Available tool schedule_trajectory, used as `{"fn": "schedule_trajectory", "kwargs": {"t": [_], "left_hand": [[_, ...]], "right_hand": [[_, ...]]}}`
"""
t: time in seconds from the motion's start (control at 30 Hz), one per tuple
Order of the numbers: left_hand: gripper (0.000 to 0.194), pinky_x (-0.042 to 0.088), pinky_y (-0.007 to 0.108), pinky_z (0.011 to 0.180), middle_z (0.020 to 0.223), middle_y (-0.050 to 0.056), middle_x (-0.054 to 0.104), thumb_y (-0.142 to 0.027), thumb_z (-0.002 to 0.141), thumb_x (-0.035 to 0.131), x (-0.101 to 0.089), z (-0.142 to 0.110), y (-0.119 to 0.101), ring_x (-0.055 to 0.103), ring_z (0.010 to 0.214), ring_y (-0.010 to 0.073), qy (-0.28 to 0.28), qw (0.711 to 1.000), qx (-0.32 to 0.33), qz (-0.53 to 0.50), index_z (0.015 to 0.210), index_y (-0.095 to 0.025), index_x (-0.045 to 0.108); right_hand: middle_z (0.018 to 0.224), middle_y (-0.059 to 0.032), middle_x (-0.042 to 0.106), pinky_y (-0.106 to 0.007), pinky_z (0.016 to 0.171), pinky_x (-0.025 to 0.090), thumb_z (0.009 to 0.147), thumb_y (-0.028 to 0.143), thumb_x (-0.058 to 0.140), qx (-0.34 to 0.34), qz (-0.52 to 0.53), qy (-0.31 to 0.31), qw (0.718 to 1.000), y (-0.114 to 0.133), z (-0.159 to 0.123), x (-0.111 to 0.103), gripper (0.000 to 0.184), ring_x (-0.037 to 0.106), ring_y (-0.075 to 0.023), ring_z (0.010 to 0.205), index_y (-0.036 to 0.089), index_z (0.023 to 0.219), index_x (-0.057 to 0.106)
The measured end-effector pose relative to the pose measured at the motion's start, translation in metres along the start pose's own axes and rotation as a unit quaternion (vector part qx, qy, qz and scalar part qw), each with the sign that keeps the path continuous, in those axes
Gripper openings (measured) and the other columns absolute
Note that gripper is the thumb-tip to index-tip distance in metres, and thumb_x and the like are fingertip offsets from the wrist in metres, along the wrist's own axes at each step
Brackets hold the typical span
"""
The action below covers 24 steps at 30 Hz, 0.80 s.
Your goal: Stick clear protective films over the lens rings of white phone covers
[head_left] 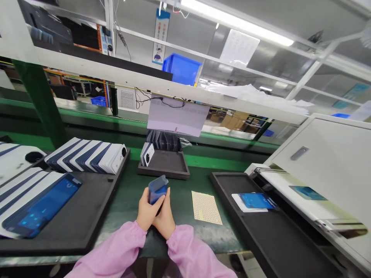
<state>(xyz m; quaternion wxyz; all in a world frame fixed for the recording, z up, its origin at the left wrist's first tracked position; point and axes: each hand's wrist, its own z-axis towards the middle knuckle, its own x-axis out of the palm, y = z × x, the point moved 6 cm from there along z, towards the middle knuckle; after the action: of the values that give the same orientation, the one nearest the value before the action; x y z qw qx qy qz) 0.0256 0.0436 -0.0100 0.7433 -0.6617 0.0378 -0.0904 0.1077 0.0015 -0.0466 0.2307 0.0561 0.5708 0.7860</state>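
Over the green bench, both my hands close around a dark smartphone [158, 193] with a bluish, glossy surface, tilted up in front of me. My left hand [147, 210] grips its left side, the thumb lying across the lower face. My right hand [165, 220] wraps the lower right side, its fingers partly hidden. Clear film seems to stand out at the phone's top edge. Right of my hands, a cream sheet of small dot stickers [206, 207] lies on the bench. Beyond them is a small black tray [169, 164] with a white panel [147, 154] leaning at its left.
At left, a large black tray [92, 210] carries rows of white and navy panels [87, 154] and a blue-filmed phone [43, 206]. At right, another black tray [278, 235] holds a blue-filmed piece [256, 200] beside a white conveyor machine [324, 154]. An overhead shelf rail crosses behind.
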Motion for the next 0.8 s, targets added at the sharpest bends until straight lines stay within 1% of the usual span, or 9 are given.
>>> {"fn": "schedule_trajectory", "kwargs": {"t": [0.1,0.13,0.2,0.3,0.37,0.47,0.63,0.73,0.8], "left_hand": [[0.051,0.045,0.036,0.087,0.097,0.005,0.064,-0.03,0.059,0.076,0.001,0.003,0.001,0.062,0.093,0.0238,0.024,0.999,-0.017,-0.027,0.103,-0.022,0.052],[0.053,0.044,0.035,0.09,0.099,0.006,0.064,-0.029,0.056,0.078,0.002,0.005,-0.001,0.061,0.097,0.0242,0.045,0.998,-0.018,-0.039,0.103,-0.021,0.053],[0.052,0.041,0.034,0.095,0.103,0.007,0.063,-0.028,0.054,0.079,0.003,0.014,-0.01,0.057,0.106,0.0251,0.084,0.994,-0.02,-0.066,0.1,-0.019,0.057],[0.051,0.039,0.032,0.096,0.112,0.008,0.06,-0.036,0.065,0.072,0.0,0.034,-0.024,0.052,0.114,0.0231,0.096,0.989,-0.037,-0.106,0.111,-0.021,0.054],[0.056,0.047,0.031,0.082,0.107,0.008,0.063,-0.044,0.073,0.064,0.0,0.045,-0.03,0.06,0.099,0.0216,0.113,0.982,-0.062,-0.137,0.121,-0.023,0.047],[0.057,0.05,0.027,0.061,0.097,0.006,0.066,-0.047,0.074,0.061,0.003,0.052,-0.031,0.064,0.072,0.0174,0.138,0.97,-0.092,-0.179,0.124,-0.024,0.045],[0.052,0.048,0.022,0.058,0.086,0.003,0.068,-0.035,0.069,0.071,-0.001,0.049,-0.018,0.064,0.07,0.0155,0.107,0.961,-0.121,-0.223,0.114,-0.02,0.052],[0.046,0.049,0.023,0.063,0.086,0.003,0.069,-0.034,0.067,0.073,0.001,0.044,-0.009,0.065,0.073,0.0163,0.108,0.953,-0.145,-0.242,0.107,-0.02,0.056],[0.043,0.05,0.027,0.065,0.085,0.005,0.07,-0.038,0.064,0.073,0.007,0.038,-0.004,0.065,0.073,0.0183,0.139,0.943,-0.168,-0.253,0.101,-0.019,0.06]], "right_hand": [[0.127,-0.017,0.045,-0.046,0.103,0.032,0.053,0.027,0.08,-0.012,-0.001,-0.019,1.0,0.004,0.006,-0.003,0.108,0.043,-0.0299,0.121,0.016,0.139,0.016],[0.123,-0.0151,0.048,-0.044,0.1,0.037,0.052,0.028,0.08,-0.008,0.031,-0.006,0.999,0.007,0.011,-0.006,0.103,0.048,-0.0281,0.115,0.017,0.137,0.021],[0.111,-0.0098,0.056,-0.041,0.089,0.046,0.052,0.029,0.079,0.037,0.136,0.077,0.987,0.012,0.021,-0.009,0.093,0.058,-0.0237,0.099,0.02,0.13,0.031],[0.087,-0.0035,0.062,-0.041,0.071,0.052,0.053,0.04,0.076,0.121,0.257,0.247,0.927,0.026,0.028,-0.013,0.075,0.063,-0.0196,0.072,0.019,0.117,0.044],[0.078,-0.0038,0.062,-0.046,0.07,0.051,0.052,0.048,0.074,0.151,0.287,0.33,0.887,0.034,0.029,-0.015,0.069,0.063,-0.0208,0.068,0.015,0.108,0.051],[0.08,-0.0064,0.062,-0.051,0.074,0.048,0.048,0.05,0.071,0.19,0.34,0.401,0.829,0.036,0.029,-0.007,0.068,0.061,-0.0234,0.074,0.015,0.104,0.054],[0.081,-0.0079,0.06,-0.053,0.074,0.046,0.046,0.049,0.06,0.242,0.436,0.396,0.771,0.007,0.031,0.014,0.069,0.054,-0.0192,0.065,0.015,0.106,0.051],[0.079,-0.0079,0.057,-0.049,0.068,0.047,0.048,0.049,0.052,0.268,0.466,0.368,0.758,-0.006,0.029,0.015,0.066,0.049,-0.0163,0.059,0.016,0.104,0.05],[0.076,-0.0067,0.056,-0.043,0.059,0.048,0.048,0.05,0.049,0.272,0.481,0.354,0.755,-0.007,0.026,0.011,0.063,0.047,-0.0146,0.055,0.017,0.102,0.05]]}}
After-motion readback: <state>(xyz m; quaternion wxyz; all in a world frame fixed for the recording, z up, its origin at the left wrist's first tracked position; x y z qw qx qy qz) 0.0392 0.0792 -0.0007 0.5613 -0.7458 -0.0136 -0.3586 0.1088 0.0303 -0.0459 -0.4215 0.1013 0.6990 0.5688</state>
